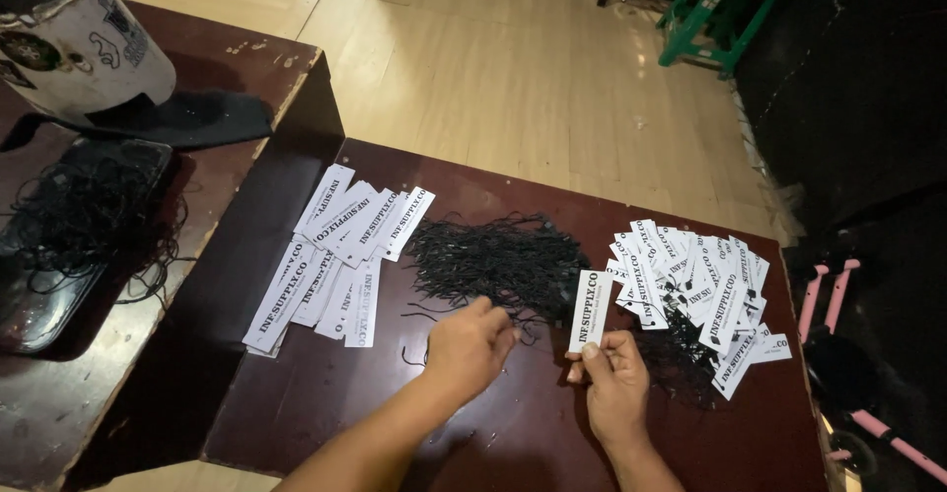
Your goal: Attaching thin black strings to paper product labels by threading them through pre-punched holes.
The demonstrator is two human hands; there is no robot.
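Right hand [617, 374] near front edge of dark table [326, 403], fingers [592, 354] pinching lower end of white paper tag [590, 310], tag upright. Left hand [472, 344] just beside, fingers curled loosely, tips touching edge of black string pile [498, 255] at table centre; whether they pinch a string, cannot tell. Heap of strung tags [695, 290] right of held tag. Stack of plain tags [340, 255] left of strings.
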